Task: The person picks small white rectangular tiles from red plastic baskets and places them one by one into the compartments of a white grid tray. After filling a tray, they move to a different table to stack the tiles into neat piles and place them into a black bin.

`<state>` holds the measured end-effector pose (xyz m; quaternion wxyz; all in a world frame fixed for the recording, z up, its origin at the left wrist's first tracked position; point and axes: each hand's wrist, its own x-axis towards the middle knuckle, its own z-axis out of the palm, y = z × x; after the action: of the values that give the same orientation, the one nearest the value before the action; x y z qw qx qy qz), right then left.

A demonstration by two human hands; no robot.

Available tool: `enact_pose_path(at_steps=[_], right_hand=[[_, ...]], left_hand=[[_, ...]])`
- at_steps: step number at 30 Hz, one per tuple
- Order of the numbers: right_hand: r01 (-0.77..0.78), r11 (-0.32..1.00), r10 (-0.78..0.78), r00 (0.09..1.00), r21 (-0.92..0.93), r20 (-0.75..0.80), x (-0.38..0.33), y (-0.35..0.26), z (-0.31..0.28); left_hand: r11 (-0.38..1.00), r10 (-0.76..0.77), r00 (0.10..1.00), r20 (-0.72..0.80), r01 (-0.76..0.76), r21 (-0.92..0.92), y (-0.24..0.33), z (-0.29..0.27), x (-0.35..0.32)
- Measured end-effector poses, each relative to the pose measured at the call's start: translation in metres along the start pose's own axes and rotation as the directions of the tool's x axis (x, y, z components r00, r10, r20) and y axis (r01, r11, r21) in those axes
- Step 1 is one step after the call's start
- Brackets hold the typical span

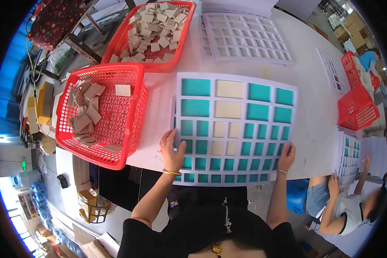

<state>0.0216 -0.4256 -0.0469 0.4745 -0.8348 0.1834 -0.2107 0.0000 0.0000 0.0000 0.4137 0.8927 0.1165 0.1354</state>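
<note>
A white grid panel [244, 103] lies in front of me on the white table, its openings backed mostly in teal. Several openings in one column show cream pieces [228, 89] instead. My left hand [173, 152] grips the panel's left edge near its lower corner, with the thumb over the face. On the opposite edge, my right hand [287, 157] holds the panel with bent fingers, some of them hidden. The edge of another white panel peeks out beneath at the left.
Left of the panel, a red basket [135, 116] holds grey-beige square pieces; a fuller red basket [182, 41] stands behind it. White grid frames [249, 36] lie at the table's back. At right are more red baskets [359, 107] and a person [348, 206] handling a similar panel.
</note>
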Motion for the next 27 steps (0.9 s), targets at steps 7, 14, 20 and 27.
enact_pose_path(at_steps=[7,14,20,27], right_hand=[[-0.027,0.922,-0.069,0.971,-0.387,-0.231,0.101,0.092,-0.206],[-0.137,0.768,-0.005,0.976,-0.626,-0.22,0.172,0.112,-0.35],[0.132,0.748,-0.24,0.967,-0.651,-0.08,0.156,0.087,-0.263],[0.33,0.867,-0.325,0.943,-0.373,0.079,0.129,-0.02,-0.123]], left_hand=[[0.937,0.301,0.893,0.333,-0.212,-0.278,0.105,0.081,-0.008],[0.887,0.4,0.616,0.679,-0.072,-0.457,0.164,0.165,-0.012],[0.721,0.594,0.799,0.088,-0.481,-0.498,0.163,0.102,0.12],[0.945,0.298,0.867,-0.399,-0.327,-0.006,0.055,0.02,0.366]])
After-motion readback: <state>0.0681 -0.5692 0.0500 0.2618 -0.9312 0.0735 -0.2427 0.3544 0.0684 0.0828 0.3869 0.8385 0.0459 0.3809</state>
